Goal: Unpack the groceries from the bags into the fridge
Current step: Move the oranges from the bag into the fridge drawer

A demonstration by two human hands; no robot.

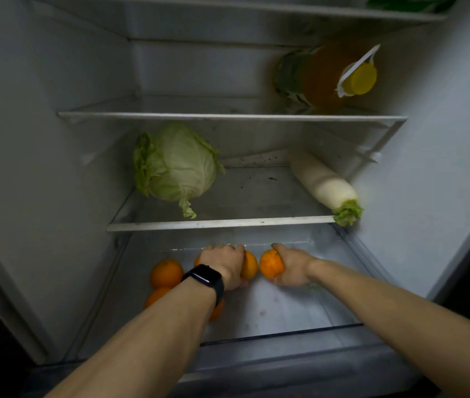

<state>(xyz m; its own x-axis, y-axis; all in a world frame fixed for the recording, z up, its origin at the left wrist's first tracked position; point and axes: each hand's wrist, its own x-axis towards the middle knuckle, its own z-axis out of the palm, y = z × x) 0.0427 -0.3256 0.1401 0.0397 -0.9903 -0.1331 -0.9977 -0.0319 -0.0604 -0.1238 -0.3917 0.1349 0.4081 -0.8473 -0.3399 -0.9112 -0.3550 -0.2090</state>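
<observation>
Both forearms enter from 6 o'clock into the drawer. We find the left hand curled over one orange, and the right hand clamped round a second orange just beside it at 3 o'clock, both at the drawer's middle. Loose oranges lie at 9 o'clock. Being round, they show no long axis and, we judge, may roll and knock on release. The radish runs 11 to 5 o'clock, its leaf end overhanging the shelf: it could slip down
</observation>
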